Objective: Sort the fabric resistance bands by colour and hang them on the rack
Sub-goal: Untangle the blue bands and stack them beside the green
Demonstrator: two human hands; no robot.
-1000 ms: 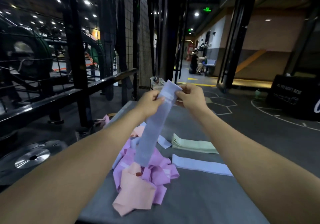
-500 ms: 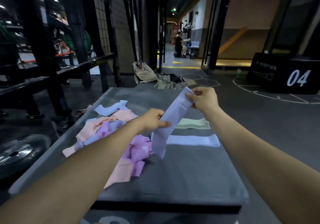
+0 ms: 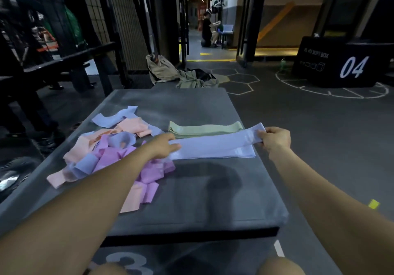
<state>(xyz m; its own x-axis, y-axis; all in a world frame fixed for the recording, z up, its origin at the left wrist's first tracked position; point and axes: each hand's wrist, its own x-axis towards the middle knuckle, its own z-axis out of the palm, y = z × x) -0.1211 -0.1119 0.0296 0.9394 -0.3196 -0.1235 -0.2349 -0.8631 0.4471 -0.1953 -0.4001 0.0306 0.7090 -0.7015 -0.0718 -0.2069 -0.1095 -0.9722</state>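
A light blue band is stretched flat between both hands, just over another light blue band that lies on the grey padded box. My left hand holds its left end with the fingers laid along the fabric. My right hand pinches its right end. Behind it lies a flat stack of pale green bands. To the left sits a tangled heap of pink, purple and blue bands.
A black rack frame stands at the left, beyond the box. Clothes and a bag lie on the floor behind the box. A black box marked 04 is at the far right. A person sits down the corridor.
The blue band, held upright in front of me a second ago, has come down and been drawn out level over the blue band on the box. My view tilted downward.
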